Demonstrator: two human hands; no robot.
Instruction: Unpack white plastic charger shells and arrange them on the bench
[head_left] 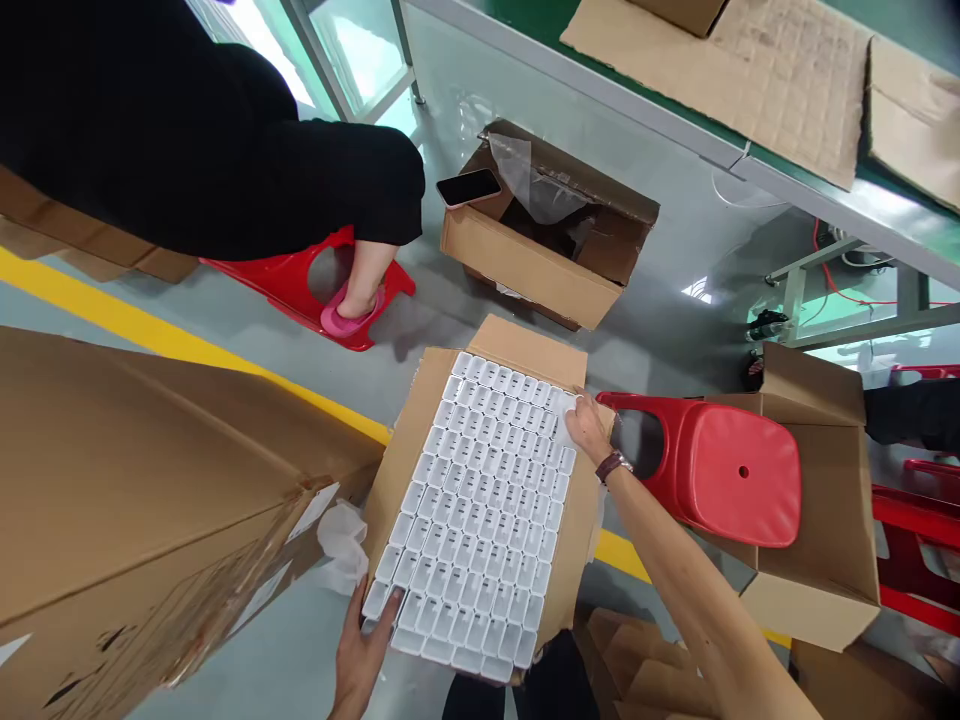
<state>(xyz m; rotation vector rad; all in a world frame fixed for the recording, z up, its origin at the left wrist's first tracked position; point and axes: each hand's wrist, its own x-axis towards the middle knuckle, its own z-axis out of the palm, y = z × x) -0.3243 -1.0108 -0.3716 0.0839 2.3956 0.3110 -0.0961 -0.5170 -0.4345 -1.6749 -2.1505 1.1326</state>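
Observation:
A cardboard box (403, 425) with raised flaps stands in front of me, filled with tight rows of small white rectangular plastic cases (480, 510), many with dark marks. At the near left corner, my left hand (361, 640) has its thumb and fingers on either side of a corner case. My right hand (589, 428), with a watch on the wrist, is closed at the far right corner, by a whitish patch that may be plastic film; its fingertips partly hide what they pinch. Crumpled clear plastic (343, 535) hangs outside the box on the left.
A large carton (150, 450) fills the left side. Right of the box are a red stool (742, 475) and an open carton (832, 500). Ahead, a phone (469, 187) lies on another open box (532, 265). A seated person's leg (337, 185) is at upper left, a workbench (637, 120) at upper right.

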